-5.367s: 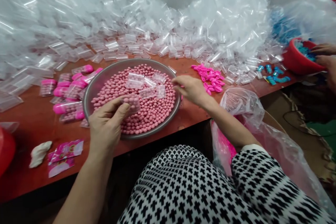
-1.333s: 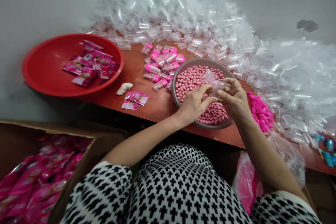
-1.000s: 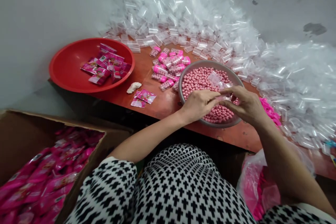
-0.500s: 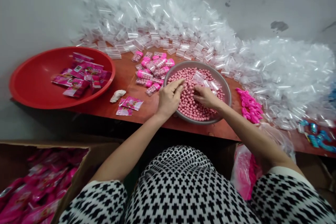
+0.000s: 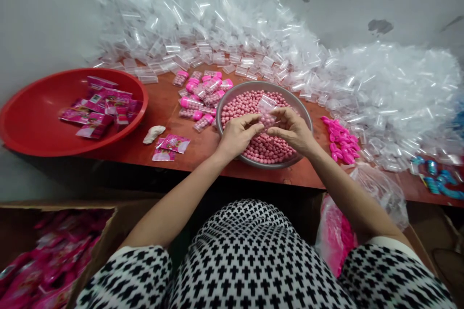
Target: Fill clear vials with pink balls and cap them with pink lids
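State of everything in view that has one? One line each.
Left hand: fingers closed on a clear container
Clear container: held, pink balls showing, partly hidden
Right hand: fingers bent, contact unclear
Grey basin: upright, well filled
Pink balls: loose in basin
Pink-capped containers: filled, capped, piled
Red basin: partly filled
Pink sachets: lying in red basin
Carton: open, holding pink packets

Wall (image 5: 416, 5): dull grey in flat, soft light.
Tubes (image 5: 391, 87): brightest area, streaked with white glare, single outlines melting into haze toward the top.
Table (image 5: 206, 154): faint sheen; deep black shadow under its front edge.
Beads (image 5: 237, 106): fairly crisp.
Box (image 5: 108, 231): dim, contents murky and soft.
Red bowl (image 5: 39, 111): stretched sideways by the wide lens.
Sleeves (image 5: 123, 270): pulled wide toward the lower corners.
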### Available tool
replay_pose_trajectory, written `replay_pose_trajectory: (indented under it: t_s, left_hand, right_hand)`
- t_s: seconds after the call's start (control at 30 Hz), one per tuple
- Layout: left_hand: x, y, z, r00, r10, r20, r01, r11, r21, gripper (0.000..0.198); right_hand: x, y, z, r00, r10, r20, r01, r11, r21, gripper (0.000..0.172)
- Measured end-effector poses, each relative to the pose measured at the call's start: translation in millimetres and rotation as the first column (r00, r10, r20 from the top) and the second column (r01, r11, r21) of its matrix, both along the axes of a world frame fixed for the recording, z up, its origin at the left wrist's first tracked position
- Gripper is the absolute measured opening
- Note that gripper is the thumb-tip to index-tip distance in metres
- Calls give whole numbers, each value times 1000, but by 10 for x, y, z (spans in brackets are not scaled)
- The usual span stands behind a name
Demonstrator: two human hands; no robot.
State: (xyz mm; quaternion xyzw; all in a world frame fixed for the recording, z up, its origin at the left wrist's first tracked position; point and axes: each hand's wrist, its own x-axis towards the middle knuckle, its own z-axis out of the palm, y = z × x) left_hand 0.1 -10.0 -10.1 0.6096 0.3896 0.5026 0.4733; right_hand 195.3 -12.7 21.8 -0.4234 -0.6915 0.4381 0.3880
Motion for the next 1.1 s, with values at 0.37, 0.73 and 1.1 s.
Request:
replay_pose_trajectory:
  t_s: [0.37,0.73,1.1]
  left_hand:
    - [-54,13,80,983,-144,-114,153,985,78,28]
    - [-34,-21,79,998,57,-16,-59,989,-139,20]
    - [54,-112,146,997,78,19,-73,983,-170,34]
  right_hand:
    - [198,-37,278,798,36,602,-220,947,235,14]
    - [467,-395,-60,762,-412,500,209,887,413,27]
    - [1937,-434,-440,63,-375,925,739,641,209,29]
